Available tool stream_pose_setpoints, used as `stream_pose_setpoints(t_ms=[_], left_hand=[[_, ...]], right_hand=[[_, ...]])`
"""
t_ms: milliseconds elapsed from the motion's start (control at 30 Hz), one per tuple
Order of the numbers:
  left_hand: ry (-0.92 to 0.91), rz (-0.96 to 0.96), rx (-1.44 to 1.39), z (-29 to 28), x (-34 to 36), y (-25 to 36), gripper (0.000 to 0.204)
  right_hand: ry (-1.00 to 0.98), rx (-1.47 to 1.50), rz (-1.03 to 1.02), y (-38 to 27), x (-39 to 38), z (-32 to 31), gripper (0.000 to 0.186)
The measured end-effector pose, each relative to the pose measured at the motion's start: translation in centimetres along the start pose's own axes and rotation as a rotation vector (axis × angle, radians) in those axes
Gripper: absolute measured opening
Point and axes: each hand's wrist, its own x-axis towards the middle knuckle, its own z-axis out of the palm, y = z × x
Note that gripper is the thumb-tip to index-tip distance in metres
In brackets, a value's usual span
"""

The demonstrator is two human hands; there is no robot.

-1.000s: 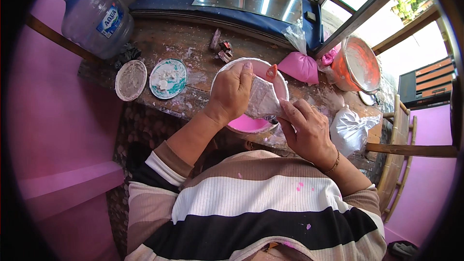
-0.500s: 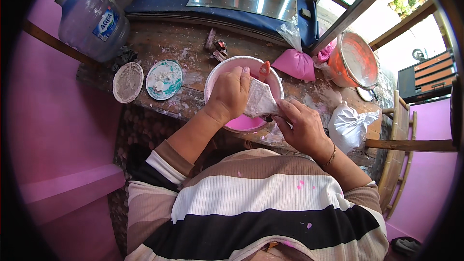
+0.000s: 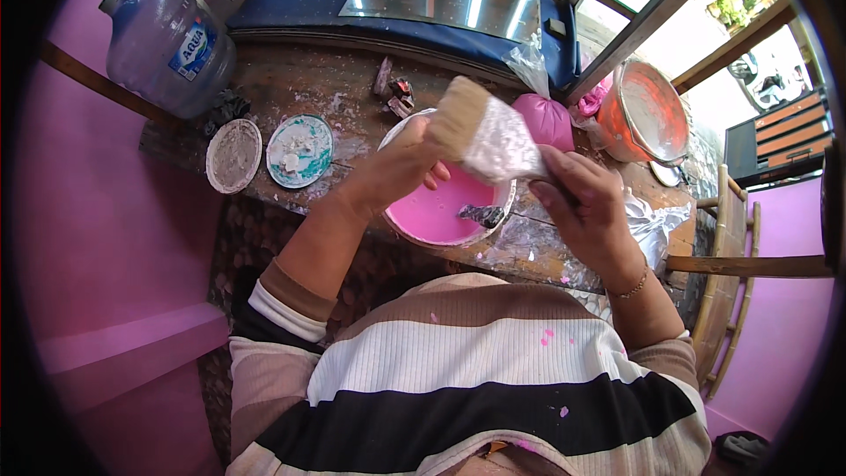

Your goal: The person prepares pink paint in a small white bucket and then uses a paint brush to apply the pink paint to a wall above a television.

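Observation:
A wide paintbrush (image 3: 502, 137) with pale bristles and a whitish, paint-crusted ferrule is tilted above the bucket. My right hand (image 3: 586, 203) is closed round its handle. My left hand (image 3: 397, 167) is at the bristle end, its curled fingers partly hidden behind the bristles and seeming to grip them. Below the brush stands a white bucket (image 3: 388, 219) with pink paint (image 3: 436, 207) in it. A dark, paint-smeared handle-like piece (image 3: 482, 215) rests against the bucket's inner right side; the rest of it is hidden.
Two paint-smeared lids (image 3: 233, 154) lie on the wooden table (image 3: 352, 79) at left, near a large water bottle (image 3: 172, 48). Behind the bucket are a pink-filled bag (image 3: 544, 119) and a dark crumpled pack (image 3: 399, 97). An orange bucket (image 3: 648, 115) and white bag (image 3: 652, 225) stand at right.
The paintbrush has risen from over the bucket and turned, so its bristles now show. My right hand has moved up and right with it. More pink paint is visible.

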Motion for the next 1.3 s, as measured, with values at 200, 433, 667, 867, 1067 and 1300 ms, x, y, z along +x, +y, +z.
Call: stream_pose_setpoints(t_ms=[200, 433, 667, 867, 1067, 1300], left_hand=[[0.046, 0.018, -0.314, -1.0, -0.1, -0.8, 0.028], [0.160, -0.082, 0.121, -1.4, -0.5, 0.4, 0.023], [0.060, -0.035, 0.048, -2.6, -1.3, 1.8, 0.025], [0.162, 0.024, -0.202, -1.1, -0.7, 0.6, 0.035], [0.477, 0.292, 0.411, 1.9, 0.6, 0.1, 0.047], [0.446, 0.309, 0.484, 1.9, 0.7, -0.2, 0.039]], right_hand=[[-0.054, -0.279, -0.027, 1.1, -1.0, 1.7, 0.033], [0.002, -0.271, -0.015, -0.2, -0.1, 0.3, 0.030], [-0.032, -0.410, -0.009, 0.9, -0.9, 0.8, 0.028], [-0.041, -0.228, 0.121, 0.4, -1.0, 0.5, 0.027], [-0.101, 0.000, 0.048, -0.4, -1.1, 2.4, 0.027], [-0.142, 0.015, 0.080, -0.7, -1.7, 2.6, 0.028]])
